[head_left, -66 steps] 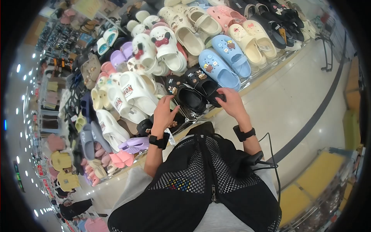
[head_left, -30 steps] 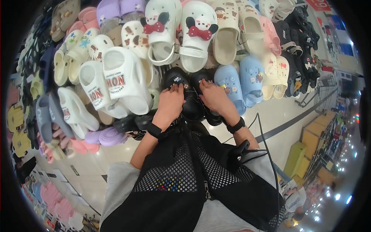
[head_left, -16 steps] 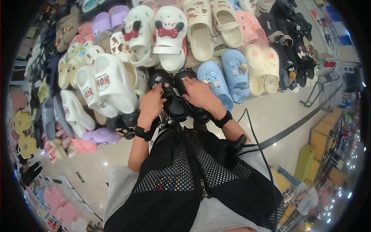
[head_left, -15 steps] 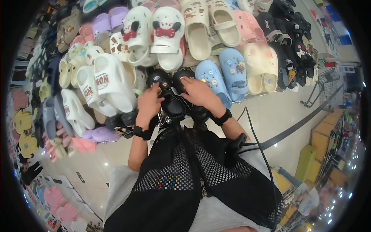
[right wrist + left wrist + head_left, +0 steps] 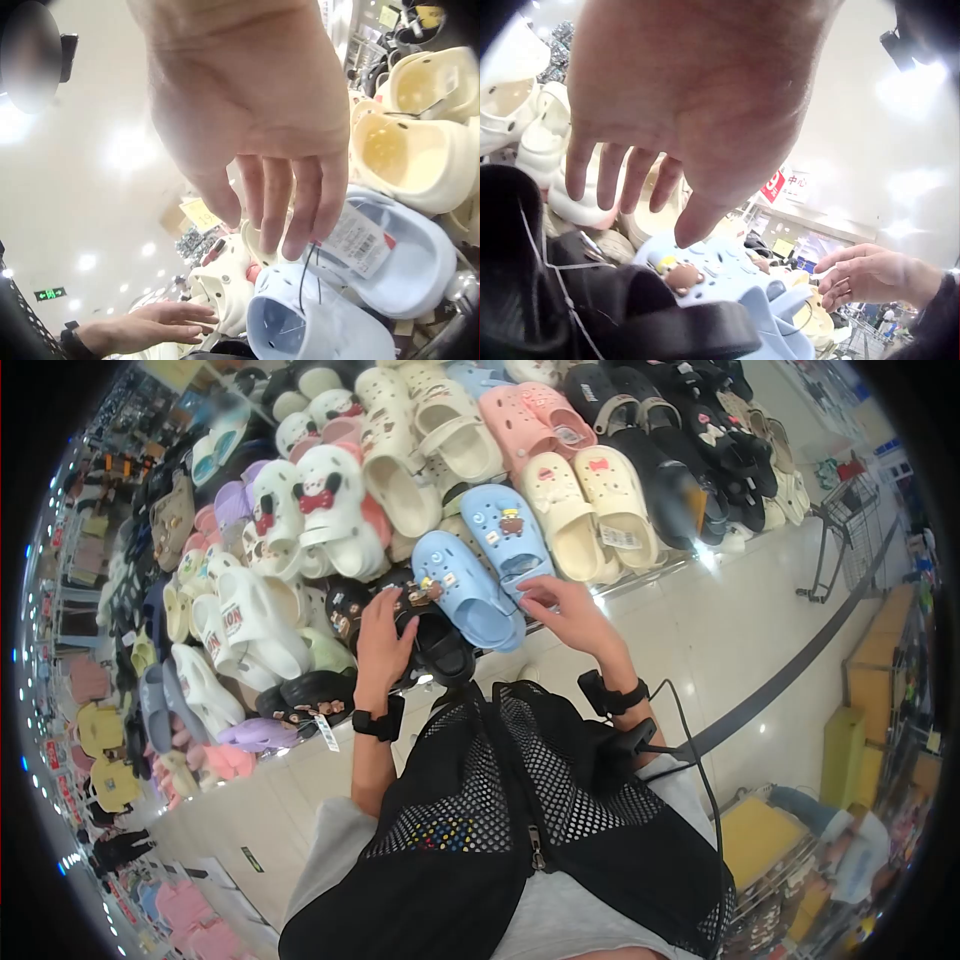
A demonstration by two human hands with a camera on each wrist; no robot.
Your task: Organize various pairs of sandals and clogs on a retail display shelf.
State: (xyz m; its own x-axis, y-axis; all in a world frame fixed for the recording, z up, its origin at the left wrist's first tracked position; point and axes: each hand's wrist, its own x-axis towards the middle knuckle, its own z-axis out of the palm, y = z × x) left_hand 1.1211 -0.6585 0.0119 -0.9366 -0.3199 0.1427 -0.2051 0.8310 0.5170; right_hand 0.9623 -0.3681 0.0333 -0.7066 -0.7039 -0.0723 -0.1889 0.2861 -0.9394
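Observation:
A pair of black clogs with small charms sits at the display's front edge. My left hand hangs over them with its fingers extended; in the left wrist view, a thin white string crosses one black clog. My right hand is at the heel of the right-hand one of two light blue clogs. Its fingers point down and its thumb stands apart in the right wrist view. The fingertips are right at the dark string of a white price tag lying in the blue clog.
Cream clogs stand right of the blue pair. White clogs with red bows and white slides lie to the left. A wire shopping cart stands at the right. A black cable hangs beside my right arm.
The right hand has left the black clog's toe and moved right to the blue clog's heel. The left hand remains by the black clogs. The head view has swung, shifting the shoes left.

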